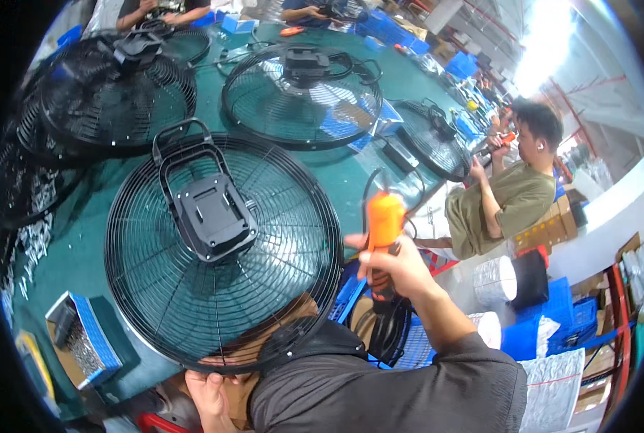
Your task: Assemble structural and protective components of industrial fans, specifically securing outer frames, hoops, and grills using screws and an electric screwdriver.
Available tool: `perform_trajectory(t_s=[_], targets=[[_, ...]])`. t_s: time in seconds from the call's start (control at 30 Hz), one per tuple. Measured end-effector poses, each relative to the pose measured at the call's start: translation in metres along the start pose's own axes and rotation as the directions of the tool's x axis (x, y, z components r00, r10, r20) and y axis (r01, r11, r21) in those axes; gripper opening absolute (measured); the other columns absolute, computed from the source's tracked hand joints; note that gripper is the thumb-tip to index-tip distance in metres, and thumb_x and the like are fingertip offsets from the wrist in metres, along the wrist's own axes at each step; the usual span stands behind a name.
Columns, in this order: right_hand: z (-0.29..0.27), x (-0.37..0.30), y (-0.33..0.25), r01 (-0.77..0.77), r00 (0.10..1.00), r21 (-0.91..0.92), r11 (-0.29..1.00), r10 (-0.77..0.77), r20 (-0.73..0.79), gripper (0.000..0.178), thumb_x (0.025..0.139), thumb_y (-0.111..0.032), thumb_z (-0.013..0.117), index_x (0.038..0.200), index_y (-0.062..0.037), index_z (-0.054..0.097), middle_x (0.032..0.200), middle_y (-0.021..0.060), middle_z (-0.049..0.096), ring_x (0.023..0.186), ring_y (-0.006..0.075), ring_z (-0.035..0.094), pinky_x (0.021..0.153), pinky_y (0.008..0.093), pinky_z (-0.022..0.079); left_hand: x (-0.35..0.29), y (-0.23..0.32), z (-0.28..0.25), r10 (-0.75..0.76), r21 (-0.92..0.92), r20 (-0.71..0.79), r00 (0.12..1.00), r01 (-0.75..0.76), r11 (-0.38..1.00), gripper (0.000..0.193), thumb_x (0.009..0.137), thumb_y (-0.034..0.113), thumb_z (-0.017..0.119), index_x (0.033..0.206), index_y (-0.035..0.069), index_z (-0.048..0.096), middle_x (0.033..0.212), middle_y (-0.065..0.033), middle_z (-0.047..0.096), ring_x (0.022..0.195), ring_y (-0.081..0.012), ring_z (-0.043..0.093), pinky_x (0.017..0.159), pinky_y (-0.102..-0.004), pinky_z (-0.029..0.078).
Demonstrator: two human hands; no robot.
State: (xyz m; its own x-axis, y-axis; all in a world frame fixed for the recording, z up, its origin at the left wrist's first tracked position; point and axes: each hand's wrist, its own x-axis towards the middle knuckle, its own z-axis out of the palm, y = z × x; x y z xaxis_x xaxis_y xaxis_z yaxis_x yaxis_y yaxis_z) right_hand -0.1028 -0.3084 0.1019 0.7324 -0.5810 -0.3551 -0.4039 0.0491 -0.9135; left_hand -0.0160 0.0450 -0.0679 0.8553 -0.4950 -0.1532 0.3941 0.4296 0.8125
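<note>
In front of me a round black wire fan guard (286, 209) stands tilted, with a black motor housing (215, 216) and a loop handle (181, 137) on it. My left hand (210, 397) is closed at the guard's lower rim; part of its fingers is hidden. My right hand (401, 267) grips an orange and black power screwdriver (385, 224), held upright just right of the guard and apart from it. The tool and hand are somewhat blurred. Left of the guard, a blue and white carton (94, 339) holds many small screws.
More black fans (120, 94) crowd the green table (221, 119) at the left; another fan (304, 94) lies beyond mine. At right, a co-worker (506, 187) holds an orange tool by a fan (430, 137). Blue crates (567, 310) stand low at right. Other people work at the far side.
</note>
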Motion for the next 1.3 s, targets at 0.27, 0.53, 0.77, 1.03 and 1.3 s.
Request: perform_trajectory(t_s=[0.27,0.53,0.77,1.03,1.3], targets=[[-0.002,0.003,0.027,0.001,0.983,0.275,0.962,-0.052,0.178,0.025,0.083,-0.014,0.072,0.102,-0.0005,0.061,0.068,0.0061,0.063,0.057,0.0142,0.062,0.054,0.0277,0.049,0.0,-0.006,0.017,-0.011,0.02,-0.05,0.999,0.012,1.0,0.04,0.084,0.032,0.078,0.094,-0.003,0.061,0.084,-0.0164,0.069,0.064,-0.0226,0.065,0.052,-0.0282,0.052],[0.005,0.127,-0.001,0.067,0.993,0.267,0.961,-0.091,0.076,0.026,0.081,-0.02,0.071,0.098,-0.0034,0.061,0.071,0.0071,0.063,0.055,0.0171,0.061,0.053,0.0318,0.049,0.0,-0.036,0.097,-0.414,0.109,0.164,0.896,0.4,0.91,0.045,0.094,0.008,0.062,0.134,-0.008,0.05,0.097,-0.0138,0.072,0.077,-0.0126,0.065,0.065,-0.0233,0.05],[-0.004,0.105,-0.012,0.529,0.826,0.354,0.771,-0.564,-0.006,0.023,0.089,-0.01,0.062,0.106,0.0047,0.055,0.103,0.0257,0.068,0.056,0.0165,0.057,0.053,0.0312,0.049,-0.021,0.001,0.059,-0.436,0.594,0.276,0.857,0.205,0.778,0.041,0.087,0.009,0.073,0.125,-0.001,0.061,0.112,-0.009,0.07,0.098,-0.0125,0.064,0.086,-0.0269,0.052],[0.011,0.079,0.003,0.78,0.619,0.283,0.557,-0.752,-0.225,0.029,0.091,-0.004,0.055,0.115,0.0112,0.049,0.079,0.0154,0.059,0.061,0.0181,0.055,0.056,0.032,0.047,-0.027,0.169,-0.028,0.62,0.982,-0.156,0.769,0.052,0.182,0.026,0.092,0.007,0.063,0.116,-0.005,0.063,0.093,-0.0062,0.065,0.073,-0.012,0.059,0.068,-0.0232,0.048],[0.019,0.072,0.007,0.794,0.608,0.22,0.567,-0.757,-0.241,0.032,0.088,-0.003,0.061,0.116,0.008,0.049,0.079,0.0131,0.058,0.061,0.0154,0.054,0.056,0.0285,0.047,0.043,0.22,-0.051,0.274,0.878,-0.102,0.956,0.216,-0.427,0.03,0.084,0.011,0.066,0.112,0.001,0.067,0.094,-0.0177,0.071,0.089,-0.0303,0.069,0.081,-0.0374,0.051]])
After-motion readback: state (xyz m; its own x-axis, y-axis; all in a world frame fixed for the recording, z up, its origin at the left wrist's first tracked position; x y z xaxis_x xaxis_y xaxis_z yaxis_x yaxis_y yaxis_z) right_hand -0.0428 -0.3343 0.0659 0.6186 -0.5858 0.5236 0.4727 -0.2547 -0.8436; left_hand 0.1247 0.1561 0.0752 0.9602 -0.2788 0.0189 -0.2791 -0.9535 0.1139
